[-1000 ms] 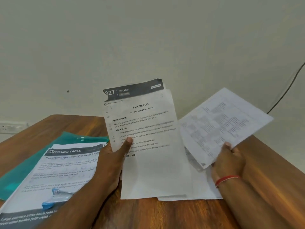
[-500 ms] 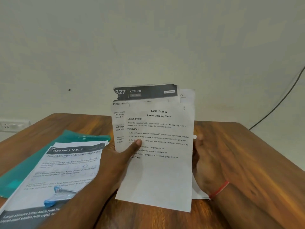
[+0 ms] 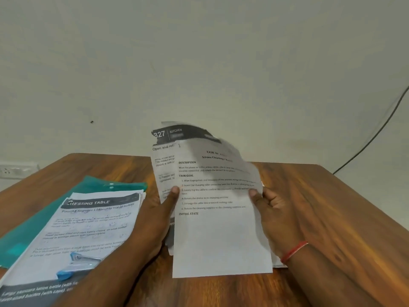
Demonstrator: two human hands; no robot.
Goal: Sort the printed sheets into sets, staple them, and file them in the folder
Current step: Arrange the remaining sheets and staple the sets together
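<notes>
White sheets (image 3: 221,240) pinched by left hand (image 3: 152,220) at 9 o'clock, right hand (image 3: 274,211) at 3; square edges before stapling.

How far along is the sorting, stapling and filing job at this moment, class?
Done: one white paper pile headed DRESSING TABLE looks sorted, lying on the teal plastic folder, the blue stapler on top; whether it is stapled cannot be seen. In hand: left hand and right hand hold the white Screen Cleaning Check sheet in front of the dark-headed KITCHEN sheet. Left: finishing sorting, stapling, filing.
</notes>
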